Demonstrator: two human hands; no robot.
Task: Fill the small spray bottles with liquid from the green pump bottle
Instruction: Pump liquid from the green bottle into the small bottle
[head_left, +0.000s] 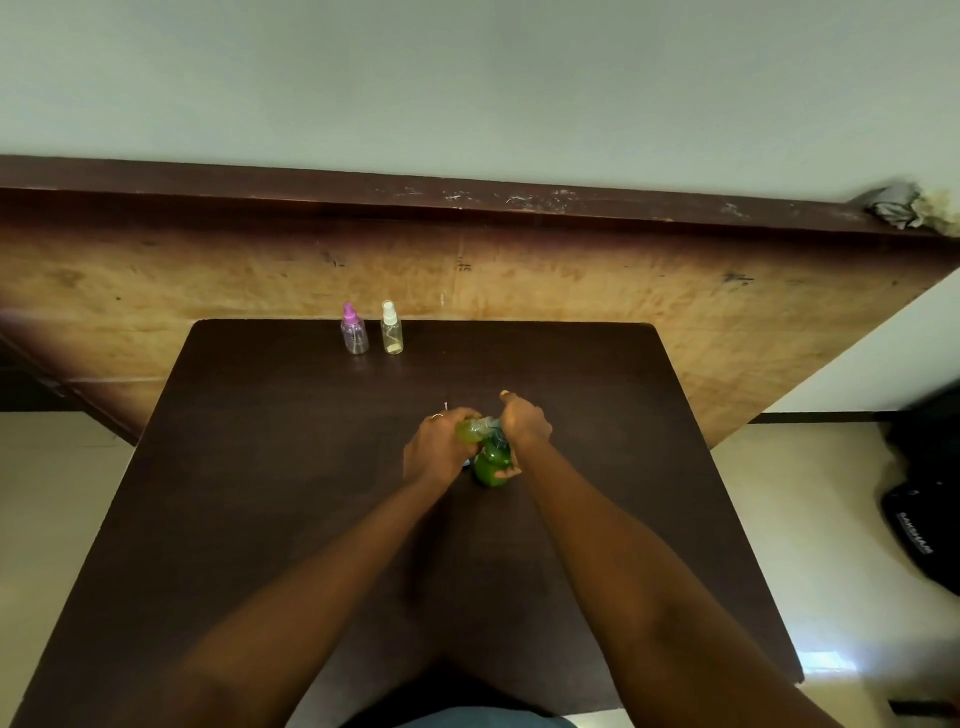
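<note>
Fingers of the left hand are curled round a small clear plastic bottle holding yellow-green liquid. The bottle is tilted, neck toward the pump. A ring shows on one finger.

The right hand is clenched over the top of the round green plastic pump bottle. One digit sticks up and a fingertip presses the lower body. The pump head is hidden under the hand.

The pump bottle stands near the middle of the dark brown wooden table. Whether the small bottle's neck touches the pump, I cannot tell.

At the table's far edge, well apart from the hands, two small bottles stand upright just beside each other: a clear purple-capped spray bottle and a clear white-capped spray bottle.

Behind the table is a worn tan plywood board. A black bag lies on the floor at right.
</note>
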